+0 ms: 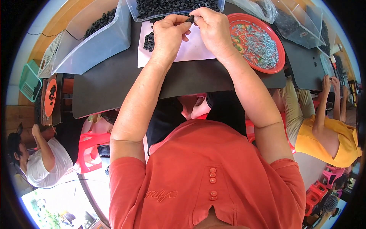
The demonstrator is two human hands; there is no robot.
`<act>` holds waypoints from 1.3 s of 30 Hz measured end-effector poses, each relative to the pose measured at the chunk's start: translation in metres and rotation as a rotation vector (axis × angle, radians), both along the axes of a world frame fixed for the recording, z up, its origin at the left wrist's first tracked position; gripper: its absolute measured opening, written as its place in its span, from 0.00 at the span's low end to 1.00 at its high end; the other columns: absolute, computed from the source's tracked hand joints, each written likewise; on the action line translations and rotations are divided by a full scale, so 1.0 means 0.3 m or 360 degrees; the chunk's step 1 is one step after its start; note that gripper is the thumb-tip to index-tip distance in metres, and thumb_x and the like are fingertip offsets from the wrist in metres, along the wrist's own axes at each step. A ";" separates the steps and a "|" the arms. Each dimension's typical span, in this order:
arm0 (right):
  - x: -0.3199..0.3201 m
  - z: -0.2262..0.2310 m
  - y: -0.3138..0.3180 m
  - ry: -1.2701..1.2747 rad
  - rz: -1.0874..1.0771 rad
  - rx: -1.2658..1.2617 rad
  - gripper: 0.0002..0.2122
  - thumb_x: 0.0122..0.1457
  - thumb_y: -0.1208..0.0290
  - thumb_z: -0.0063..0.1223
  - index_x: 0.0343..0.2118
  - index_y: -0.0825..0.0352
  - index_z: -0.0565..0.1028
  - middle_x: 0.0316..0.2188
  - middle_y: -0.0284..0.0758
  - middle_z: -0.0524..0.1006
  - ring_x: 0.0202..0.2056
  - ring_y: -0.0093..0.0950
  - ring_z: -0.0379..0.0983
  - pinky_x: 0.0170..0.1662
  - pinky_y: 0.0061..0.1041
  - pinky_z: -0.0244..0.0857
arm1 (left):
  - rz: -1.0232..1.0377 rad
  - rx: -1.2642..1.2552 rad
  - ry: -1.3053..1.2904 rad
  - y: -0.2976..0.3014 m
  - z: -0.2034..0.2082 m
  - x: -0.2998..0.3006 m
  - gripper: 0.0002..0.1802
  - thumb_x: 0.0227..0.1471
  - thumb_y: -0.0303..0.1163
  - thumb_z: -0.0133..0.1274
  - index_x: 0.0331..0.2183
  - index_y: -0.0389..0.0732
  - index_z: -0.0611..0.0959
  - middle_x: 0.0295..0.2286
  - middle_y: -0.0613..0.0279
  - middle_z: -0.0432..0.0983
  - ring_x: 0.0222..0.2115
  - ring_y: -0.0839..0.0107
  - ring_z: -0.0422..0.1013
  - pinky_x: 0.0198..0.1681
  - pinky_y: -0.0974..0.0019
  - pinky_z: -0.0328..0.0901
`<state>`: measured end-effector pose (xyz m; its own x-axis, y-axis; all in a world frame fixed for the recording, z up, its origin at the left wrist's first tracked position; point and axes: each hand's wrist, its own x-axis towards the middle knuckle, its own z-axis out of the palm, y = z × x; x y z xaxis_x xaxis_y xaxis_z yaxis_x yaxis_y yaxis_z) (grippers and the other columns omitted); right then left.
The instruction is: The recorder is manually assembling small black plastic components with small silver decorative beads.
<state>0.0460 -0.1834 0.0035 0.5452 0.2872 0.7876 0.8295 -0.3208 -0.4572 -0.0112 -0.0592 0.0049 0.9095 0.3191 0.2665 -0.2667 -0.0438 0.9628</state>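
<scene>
A red shirt [171, 171] is nearest, then the dark bench [114, 86]. At right a red tray [281, 61] keeps silvery pieces [263, 45] together, probably for easy reach. Farther off, fingers of the left hand [169, 34] and right hand [213, 30] clamp a small black part [191, 18] between their tips, seemingly for steadiness, near a clear bin [132, 10]

Dark table [103, 89]: white sheet [196, 51], round red tray [281, 59], translucent bins [93, 53] on top.
</scene>
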 end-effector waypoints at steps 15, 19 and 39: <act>-0.009 -0.024 0.002 -0.0224 -0.0140 -0.0153 0.05 0.49 0.74 0.51 0.29 0.68 0.75 0.27 0.40 0.77 0.27 0.41 0.76 0.30 0.39 0.69 | 0.0200 0.0237 0.0125 -0.011 -0.010 -0.002 0.04 0.48 0.21 0.56 0.29 0.31 0.81 0.21 0.63 0.75 0.21 0.78 0.69 0.21 0.74 0.64; -0.017 -0.019 0.002 -0.0377 -0.0228 -0.0245 0.04 0.45 0.73 0.54 0.25 0.66 0.73 0.24 0.37 0.75 0.26 0.38 0.75 0.28 0.36 0.69 | 0.0320 0.0497 0.0023 -0.012 -0.030 -0.004 0.04 0.47 0.23 0.56 0.29 0.32 0.82 0.20 0.64 0.75 0.20 0.79 0.69 0.21 0.73 0.63; -0.042 -0.044 0.035 -0.0294 -0.0150 -0.0230 0.07 0.45 0.75 0.52 0.28 0.67 0.70 0.25 0.43 0.72 0.29 0.43 0.72 0.30 0.41 0.65 | 0.0280 0.0235 0.0091 0.005 -0.043 0.007 0.04 0.44 0.22 0.57 0.27 0.31 0.82 0.20 0.62 0.75 0.18 0.76 0.68 0.20 0.75 0.61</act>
<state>0.0334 -0.1728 -0.0097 0.4256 0.3588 0.8307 0.8579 -0.4520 -0.2442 -0.0090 -0.0577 -0.0080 0.8584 0.4354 0.2713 -0.1876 -0.2259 0.9559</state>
